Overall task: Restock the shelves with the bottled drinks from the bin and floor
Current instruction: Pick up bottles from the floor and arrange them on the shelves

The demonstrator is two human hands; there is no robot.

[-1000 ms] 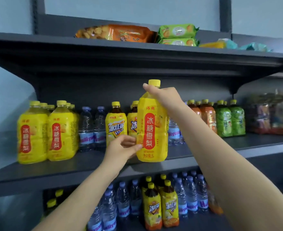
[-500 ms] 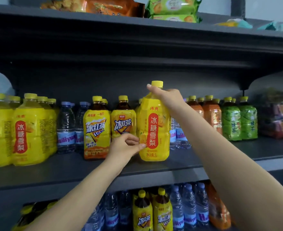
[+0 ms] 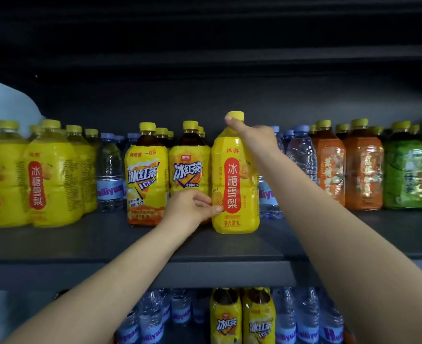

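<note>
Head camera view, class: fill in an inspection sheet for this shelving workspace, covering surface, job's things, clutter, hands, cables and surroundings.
Surface: dark grey shelf, front strip bare.
Job's things: yellow bottle upright near the shelf front, between iced tea bottles and water bottles; matching yellow bottles stand far left.
Clutter: nothing seen.
Hands: right hand grips the yellow bottle's neck under the cap; left hand pinches its lower label.
Cables: nothing seen.
Surroundings: orange bottles and green bottles at right; bottles below on the next level down; dark underside of a shelf above.
</note>
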